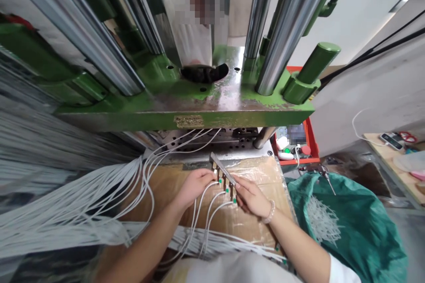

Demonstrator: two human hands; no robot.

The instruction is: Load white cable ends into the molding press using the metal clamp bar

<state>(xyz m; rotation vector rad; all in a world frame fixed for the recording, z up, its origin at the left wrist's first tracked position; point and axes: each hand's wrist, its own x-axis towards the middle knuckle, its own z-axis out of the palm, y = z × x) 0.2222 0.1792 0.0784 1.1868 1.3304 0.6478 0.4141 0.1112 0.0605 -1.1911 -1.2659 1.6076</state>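
Note:
A narrow metal bar fixture (222,169) lies slanted on the cardboard-covered bench (242,223) in front of the press. Several white cables (207,212) with green-tipped plugs hang from it toward me. My left hand (195,184) is closed, pinching a cable plug at the bar's near-left part. My right hand (250,195) grips the bar's right end with curled fingers; a bead bracelet is on that wrist.
A green vertical press (186,112) with steel columns (285,26) looms over the bench. A thick bundle of white cables (63,203) spreads at left. A green sack (345,225) holding white scraps sits at right. A red tray (295,146) with small items stands behind.

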